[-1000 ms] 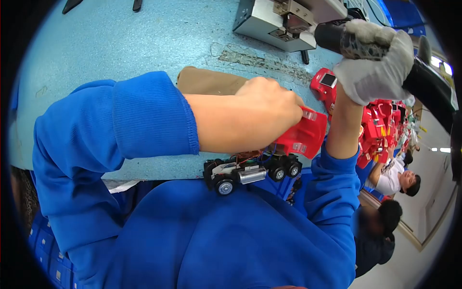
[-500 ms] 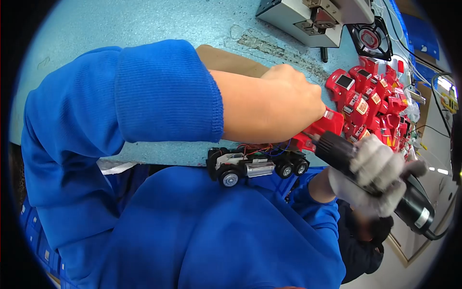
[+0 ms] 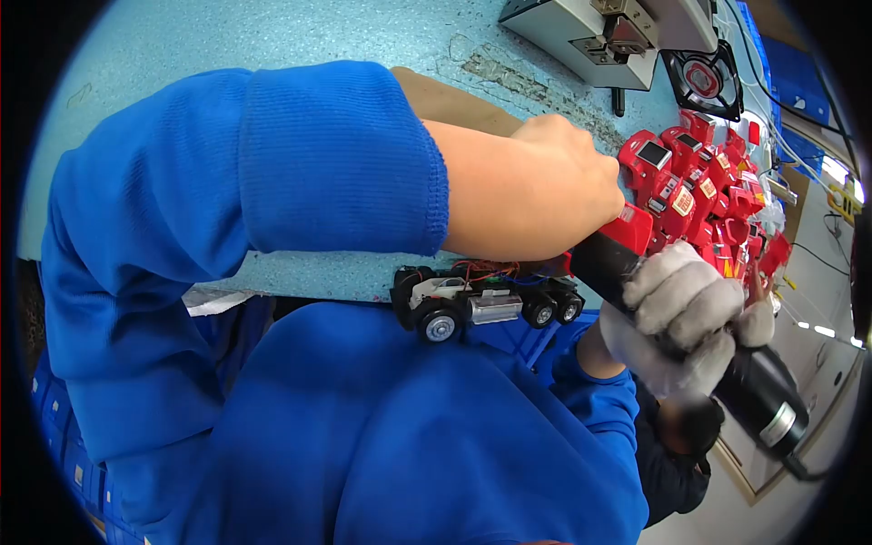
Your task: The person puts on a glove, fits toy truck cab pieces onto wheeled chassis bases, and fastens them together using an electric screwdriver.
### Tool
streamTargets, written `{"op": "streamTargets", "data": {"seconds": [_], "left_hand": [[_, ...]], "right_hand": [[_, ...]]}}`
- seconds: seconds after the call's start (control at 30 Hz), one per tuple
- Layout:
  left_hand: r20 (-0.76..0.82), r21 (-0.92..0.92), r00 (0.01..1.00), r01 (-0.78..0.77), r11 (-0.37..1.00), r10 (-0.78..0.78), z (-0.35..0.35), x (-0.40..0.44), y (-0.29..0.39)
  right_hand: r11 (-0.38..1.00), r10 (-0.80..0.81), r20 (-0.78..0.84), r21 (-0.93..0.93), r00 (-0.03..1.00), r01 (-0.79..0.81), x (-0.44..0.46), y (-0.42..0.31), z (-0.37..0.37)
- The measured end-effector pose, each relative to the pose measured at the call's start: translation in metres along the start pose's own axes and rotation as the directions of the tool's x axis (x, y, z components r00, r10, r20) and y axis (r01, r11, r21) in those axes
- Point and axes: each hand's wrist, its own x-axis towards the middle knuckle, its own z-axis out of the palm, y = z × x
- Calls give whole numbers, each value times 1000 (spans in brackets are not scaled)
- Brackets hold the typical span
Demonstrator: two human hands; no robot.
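Note:
My left hand (image 3: 572, 182), bare, is closed on a red plastic toy truck cab (image 3: 629, 229); the fingers are mostly hidden behind the back of the hand. My right hand (image 3: 686, 309), in a whitish glove, wraps round a black electric screwdriver (image 3: 767, 400). Its front end reaches up to the cab just below my left hand, and the bit is hidden from view. Below my left forearm, at the table's near edge, stands a black toy truck chassis (image 3: 486, 304) with wheels, a silver tank and loose thin wires.
A heap of red toy truck cabs (image 3: 690, 191) lies to the right on the light blue table (image 3: 300, 36). Behind it are a black fan (image 3: 701, 77) and a grey metal machine (image 3: 599, 41). Brown cardboard (image 3: 454, 100) lies under my left arm. Another person (image 3: 672, 454) is at the lower right.
The screwdriver and my right hand have shifted left, and its tip has gone out of sight at the cab. My left hand has moved slightly to the right, still holding the cab.

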Motion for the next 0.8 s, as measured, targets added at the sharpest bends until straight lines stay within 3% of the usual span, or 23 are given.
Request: {"op": "streamTargets", "data": {"seconds": [0.1,0.17,0.23,0.3,0.33,0.37,0.43,0.6,0.67,0.7,0.77,0.8], "left_hand": [[-125,-158,989,-102,982,83,-1,-14,-15],[-120,-389,992,-75,918,30,-4,-29,-21],[72,-655,992,122,746,-99,-14,-41,-24],[-206,-651,975,-75,755,-81,25,-55,-26],[-404,-574,908,-157,804,-111,46,-55,-21],[-552,-479,816,-143,866,-171,57,-52,-12],[-591,-529,750,-80,845,-298,73,-46,-6],[-612,-563,729,-129,816,-306,73,-43,-12],[-592,-566,747,-120,816,-302,72,-43,-12],[-593,-563,749,-123,817,-296,71,-42,-13],[-594,-562,751,-129,817,-289,71,-43,-14],[-599,-567,747,-141,811,-289,71,-42,-15]], "right_hand": [[999,18,22,-31,1000,-17,1,-1,9],[999,34,2,-24,999,-34,1,0,12],[999,35,-7,-32,999,-36,0,1,14],[998,24,5,-59,1000,-24,1,2,15],[1000,-24,2,12,1000,24,1,7,16],[1000,3,77,2,997,-3,4,8,15],[998,60,191,-15,980,-58,12,5,6],[955,184,98,217,978,-201,90,-2,-53],[987,122,43,101,992,-125,123,41,-80],[991,76,-74,-104,994,-84,135,61,-77],[866,-75,-269,-495,960,-71,151,87,-60],[957,81,-259,-251,962,-148,153,83,-48]]}}
